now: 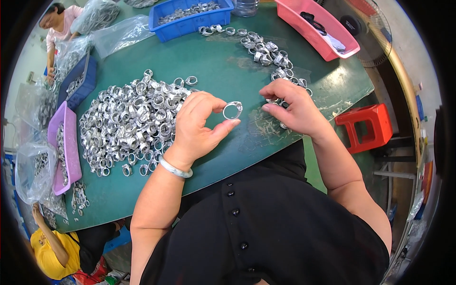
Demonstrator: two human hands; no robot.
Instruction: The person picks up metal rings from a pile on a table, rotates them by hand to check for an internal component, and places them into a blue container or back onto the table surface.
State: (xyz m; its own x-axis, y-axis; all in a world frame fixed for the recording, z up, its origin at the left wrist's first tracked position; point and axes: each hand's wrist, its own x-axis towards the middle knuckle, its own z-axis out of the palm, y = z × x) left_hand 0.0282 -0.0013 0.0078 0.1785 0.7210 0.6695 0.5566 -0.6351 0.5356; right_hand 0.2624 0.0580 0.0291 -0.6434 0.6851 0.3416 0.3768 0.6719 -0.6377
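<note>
Between the thumb and fingertips of my left hand (pixel 202 118) is a silver metal ring (pixel 232 110) with a thicker raised part on its rim. The ring stands upright above the green table. To the right of it, my right hand (pixel 292 107) hovers with thumb and index finger apart and nothing between them. Behind and beneath those fingers lies a curved row of similar metal rings (pixel 266 53), partly hidden by the hand. A large heap of the same rings (pixel 133 118) spreads over the table beside my left hand.
A blue bin (pixel 173 31) and a pink basket (pixel 327 45) stand at the far side of the green table (pixel 209 71). At the left are a purple basket (pixel 70 142) and clear bags. A red stool (pixel 365 127) stands right. Two other people sit at the left.
</note>
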